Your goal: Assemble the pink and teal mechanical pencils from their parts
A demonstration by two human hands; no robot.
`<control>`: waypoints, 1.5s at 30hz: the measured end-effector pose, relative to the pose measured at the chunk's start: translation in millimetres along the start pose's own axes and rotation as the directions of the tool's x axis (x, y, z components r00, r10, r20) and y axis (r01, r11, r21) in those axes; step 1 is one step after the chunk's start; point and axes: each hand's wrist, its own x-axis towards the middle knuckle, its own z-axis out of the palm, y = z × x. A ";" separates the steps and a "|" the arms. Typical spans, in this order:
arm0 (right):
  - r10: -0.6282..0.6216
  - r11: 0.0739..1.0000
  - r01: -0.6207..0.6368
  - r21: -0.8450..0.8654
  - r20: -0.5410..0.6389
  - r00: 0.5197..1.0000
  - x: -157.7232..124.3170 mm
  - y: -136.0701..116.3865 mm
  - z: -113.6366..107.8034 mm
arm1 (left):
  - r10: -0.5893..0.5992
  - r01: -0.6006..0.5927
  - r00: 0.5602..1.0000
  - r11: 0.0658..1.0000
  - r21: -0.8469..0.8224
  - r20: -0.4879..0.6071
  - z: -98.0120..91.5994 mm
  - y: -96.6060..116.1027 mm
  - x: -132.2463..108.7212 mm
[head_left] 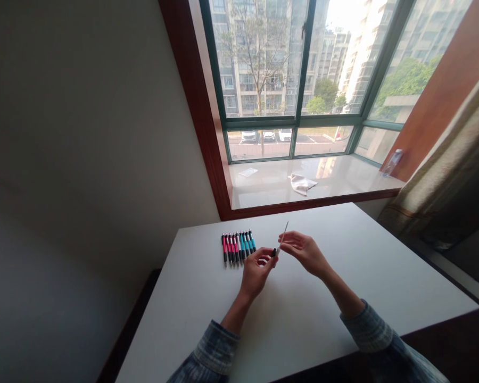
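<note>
Above the table, my left hand (257,272) is closed around a short black and white pen part (277,252), most of it hidden by the fingers. Out of its upper end a thin, pale pen refill (285,231) points up and away from me. My right hand (303,252) pinches this refill between thumb and fingertips, close to the pen part. Just beyond my left hand lies a row of click pens (238,248) side by side, pink ones at the left and teal ones at the right, all with black grips.
The white table (315,330) reaches toward a window sill (263,194). On the sill lie a crumpled white cloth or tissue (302,184) and a small flat packet (248,172); a clear bottle (391,163) stands at its right end. A curtain (443,143) hangs at the right.
</note>
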 end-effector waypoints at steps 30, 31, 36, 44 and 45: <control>0.060 0.993 -0.061 -0.098 -0.021 0.998 34.1 56.1 -50.9 | -0.170 0.172 0.985 0.985 -0.027 0.041 6.2 -11.6 7.4; 0.091 0.995 -0.091 -0.028 -0.018 0.996 40.7 58.5 -50.7 | -0.179 0.179 0.983 0.984 -0.023 0.038 6.5 -10.7 7.5; 0.254 0.914 -0.243 0.323 0.010 0.967 49.0 66.2 -50.2 | -0.206 0.206 0.978 0.979 -0.004 0.038 9.6 -4.8 7.7; 0.231 0.876 -0.242 0.416 0.076 0.970 45.2 58.6 -54.8 | -0.233 0.232 0.972 0.972 0.028 0.040 12.7 -6.1 11.5; 0.228 0.881 -0.239 0.408 0.078 0.971 46.0 58.4 -55.2 | -0.231 0.230 0.972 0.973 0.034 0.047 12.6 -6.5 12.0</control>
